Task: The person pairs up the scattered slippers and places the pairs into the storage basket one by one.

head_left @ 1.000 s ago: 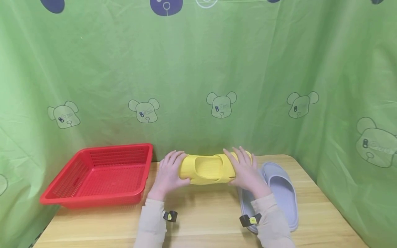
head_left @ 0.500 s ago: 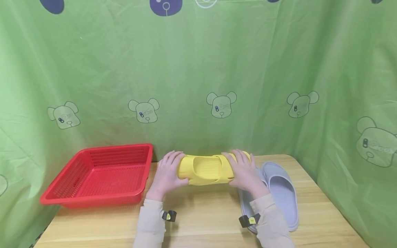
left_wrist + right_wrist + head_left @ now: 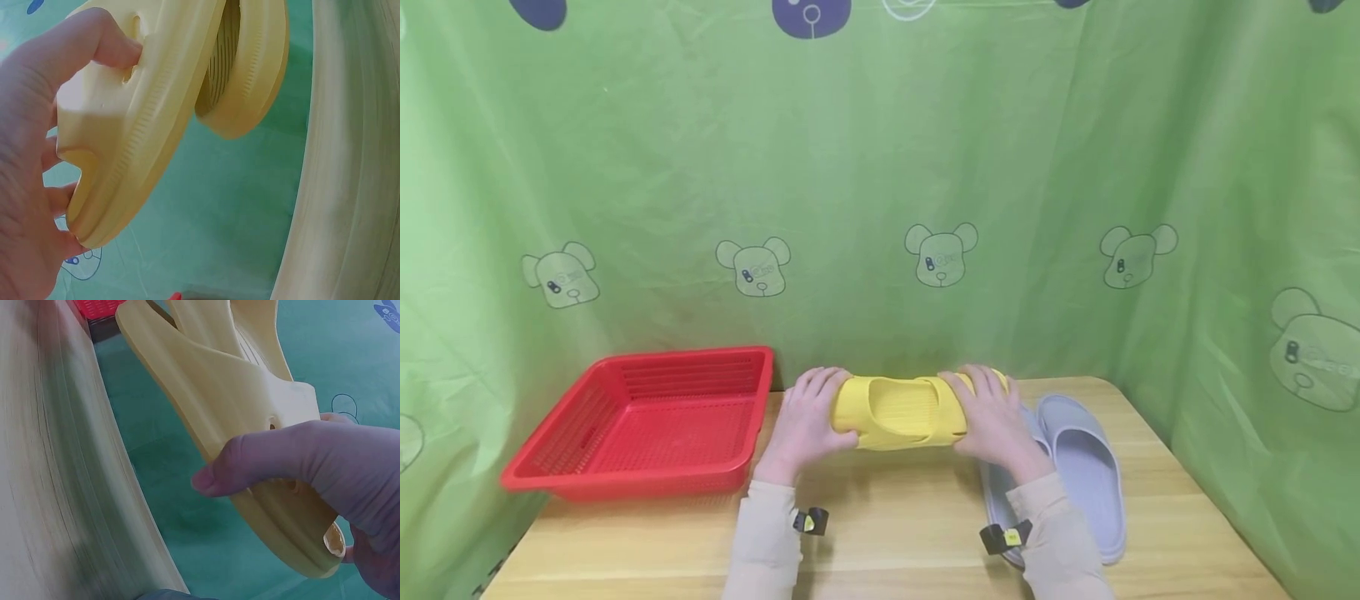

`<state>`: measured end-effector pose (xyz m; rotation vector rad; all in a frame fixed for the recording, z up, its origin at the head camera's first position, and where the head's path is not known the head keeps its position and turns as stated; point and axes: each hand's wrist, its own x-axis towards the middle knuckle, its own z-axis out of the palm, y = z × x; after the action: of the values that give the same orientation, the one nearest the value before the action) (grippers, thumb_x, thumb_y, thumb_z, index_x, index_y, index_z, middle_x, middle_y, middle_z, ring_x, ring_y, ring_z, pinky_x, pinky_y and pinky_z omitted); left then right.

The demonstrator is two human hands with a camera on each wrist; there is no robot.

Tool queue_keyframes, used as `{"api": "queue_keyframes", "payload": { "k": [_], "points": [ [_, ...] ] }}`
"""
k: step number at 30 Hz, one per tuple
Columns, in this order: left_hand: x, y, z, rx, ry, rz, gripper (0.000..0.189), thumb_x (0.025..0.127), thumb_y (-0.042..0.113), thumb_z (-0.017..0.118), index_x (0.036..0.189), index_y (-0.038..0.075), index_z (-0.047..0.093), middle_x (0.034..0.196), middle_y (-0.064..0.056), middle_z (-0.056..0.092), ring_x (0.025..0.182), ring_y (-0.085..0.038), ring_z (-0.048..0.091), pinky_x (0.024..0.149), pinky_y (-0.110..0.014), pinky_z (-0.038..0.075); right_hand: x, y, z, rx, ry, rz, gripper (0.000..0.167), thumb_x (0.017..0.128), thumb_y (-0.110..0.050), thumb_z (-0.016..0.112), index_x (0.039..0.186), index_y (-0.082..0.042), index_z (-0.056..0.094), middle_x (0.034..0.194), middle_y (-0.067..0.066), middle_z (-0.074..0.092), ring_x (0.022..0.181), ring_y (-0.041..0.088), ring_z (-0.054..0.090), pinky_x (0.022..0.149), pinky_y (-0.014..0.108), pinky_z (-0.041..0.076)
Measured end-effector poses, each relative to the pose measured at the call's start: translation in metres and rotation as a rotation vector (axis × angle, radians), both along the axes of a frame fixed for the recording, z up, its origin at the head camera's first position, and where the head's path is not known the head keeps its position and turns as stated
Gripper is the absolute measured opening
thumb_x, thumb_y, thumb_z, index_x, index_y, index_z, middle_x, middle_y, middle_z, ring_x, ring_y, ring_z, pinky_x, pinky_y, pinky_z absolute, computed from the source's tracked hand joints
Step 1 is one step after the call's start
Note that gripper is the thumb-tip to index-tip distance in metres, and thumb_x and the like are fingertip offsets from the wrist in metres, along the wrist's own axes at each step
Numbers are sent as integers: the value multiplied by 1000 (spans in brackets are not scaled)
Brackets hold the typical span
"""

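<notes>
A pair of yellow slippers (image 3: 898, 408) is held crosswise above the table, fitted together with the toe ends facing outward. My left hand (image 3: 808, 421) grips the left end, its thumb pressing the strap of one slipper (image 3: 134, 137) in the left wrist view. Behind that one, the heel of the other slipper (image 3: 250, 81) shows. My right hand (image 3: 996, 417) grips the right end; in the right wrist view its thumb lies across the side of a slipper (image 3: 206, 394). Beneath and beside my right forearm rests a pair of grey-blue slippers (image 3: 1086, 479), the left one partly hidden by it.
A red perforated plastic basket (image 3: 677, 433) stands at the left of the wooden table (image 3: 895, 533), with nothing seen inside. A green curtain (image 3: 850, 167) with bear prints hangs behind and at both sides of the table.
The head view has shifted slightly. Both hands keep their grip on the yellow slippers in almost the same place, and the basket and grey-blue slippers lie as before.
</notes>
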<state>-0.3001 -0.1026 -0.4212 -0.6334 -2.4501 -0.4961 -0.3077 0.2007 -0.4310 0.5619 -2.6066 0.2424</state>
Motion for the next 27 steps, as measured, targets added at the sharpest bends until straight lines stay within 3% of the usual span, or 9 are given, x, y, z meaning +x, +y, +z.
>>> {"api": "queue_keyframes", "payload": {
  "k": [8, 27],
  "points": [
    [1, 3, 2, -2, -56, 0, 79, 61, 43, 79, 131, 19, 53, 131, -2, 58, 124, -27, 49, 90, -49, 49, 1, -2, 3, 3, -5, 1, 109, 42, -26, 85, 143, -22, 43, 140, 16, 43, 130, 38, 39, 104, 70, 24],
    [1, 7, 1, 5, -80, 5, 77, 61, 42, 78, 130, 17, 55, 131, -4, 59, 121, -30, 51, 93, -52, 47, 2, -13, 0, 15, 11, 26, 107, 42, -28, 84, 141, -22, 45, 135, 14, 48, 126, 38, 42, 100, 69, 31]
  ]
}}
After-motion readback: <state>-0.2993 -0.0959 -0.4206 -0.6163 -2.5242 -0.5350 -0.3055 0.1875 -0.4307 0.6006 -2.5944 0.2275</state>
